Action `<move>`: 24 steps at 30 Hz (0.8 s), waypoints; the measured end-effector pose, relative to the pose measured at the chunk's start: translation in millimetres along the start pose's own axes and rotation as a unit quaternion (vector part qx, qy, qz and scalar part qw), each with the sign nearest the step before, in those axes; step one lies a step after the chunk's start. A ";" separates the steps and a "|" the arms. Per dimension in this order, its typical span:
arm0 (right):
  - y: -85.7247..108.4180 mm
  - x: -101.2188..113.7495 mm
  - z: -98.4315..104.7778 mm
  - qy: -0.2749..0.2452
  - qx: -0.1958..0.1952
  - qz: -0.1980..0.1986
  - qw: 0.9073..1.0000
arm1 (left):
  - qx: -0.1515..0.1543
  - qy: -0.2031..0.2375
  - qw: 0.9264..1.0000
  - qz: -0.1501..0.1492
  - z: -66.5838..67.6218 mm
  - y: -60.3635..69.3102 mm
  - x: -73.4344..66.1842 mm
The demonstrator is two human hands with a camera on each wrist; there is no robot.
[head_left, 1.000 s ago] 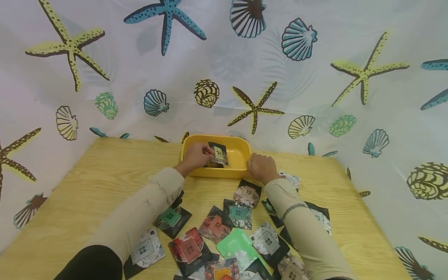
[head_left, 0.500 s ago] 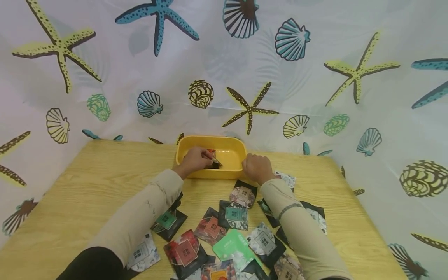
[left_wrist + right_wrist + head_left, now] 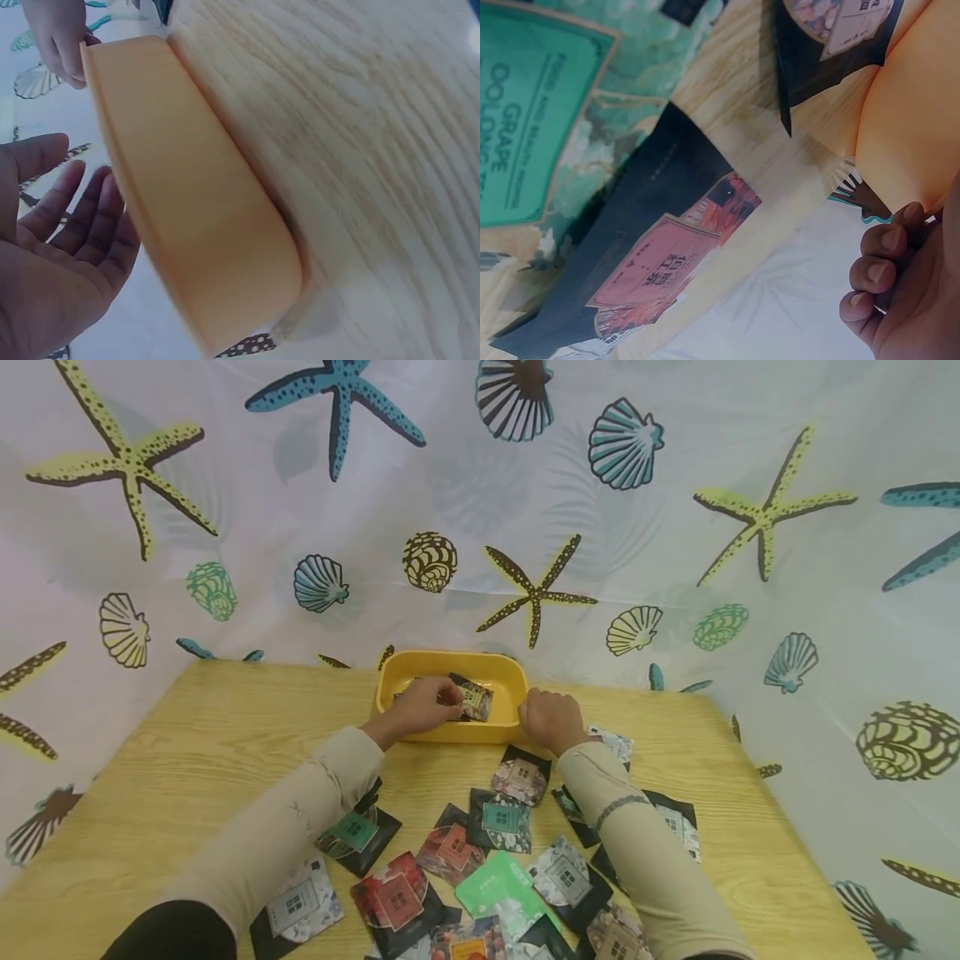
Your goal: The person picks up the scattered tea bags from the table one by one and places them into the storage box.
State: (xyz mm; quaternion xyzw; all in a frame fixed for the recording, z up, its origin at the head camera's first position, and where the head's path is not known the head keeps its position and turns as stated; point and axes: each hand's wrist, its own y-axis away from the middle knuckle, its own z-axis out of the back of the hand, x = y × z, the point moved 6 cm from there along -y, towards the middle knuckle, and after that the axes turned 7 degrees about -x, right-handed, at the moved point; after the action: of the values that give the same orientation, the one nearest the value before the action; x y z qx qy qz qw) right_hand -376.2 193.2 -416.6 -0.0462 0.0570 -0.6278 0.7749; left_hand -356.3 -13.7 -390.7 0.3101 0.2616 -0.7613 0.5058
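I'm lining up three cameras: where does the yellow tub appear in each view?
Head: yellow tub, just below the centre.
Left wrist: yellow tub, slanting from upper left to bottom centre.
Right wrist: yellow tub, only partly in frame, at the upper right.
Shared landmark: the right hand, at one end of it.

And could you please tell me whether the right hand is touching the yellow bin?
Touching: the right wrist view shows the right hand with fingers curled against the rim of the yellow bin.
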 end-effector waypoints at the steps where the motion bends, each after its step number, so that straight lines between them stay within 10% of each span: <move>1: 0.3 0.2 0.1 0.000 0.002 -0.001 1.000 | 0.001 -0.008 1.000 -0.014 2.2 3.3 -2.6; 11: 1.0 1.0 1.7 0.001 0.004 -0.001 1.000 | 0.085 -0.078 0.990 -0.082 26.1 61.4 7.2; 18: 1.5 -0.2 1.3 0.000 0.001 -0.001 1.000 | 0.168 -0.128 0.977 0.019 42.2 101.9 55.3; 24: 0.8 1.1 -0.8 0.006 -0.003 0.006 1.000 | 0.145 -0.154 0.971 0.113 47.4 130.3 76.4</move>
State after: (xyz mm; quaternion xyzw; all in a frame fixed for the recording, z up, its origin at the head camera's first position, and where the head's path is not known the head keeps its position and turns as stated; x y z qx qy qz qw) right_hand -375.3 192.3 -417.5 -0.0443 0.0636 -0.6235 0.7780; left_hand -267.2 -139.7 -426.2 0.2867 0.0309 -0.7678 0.5721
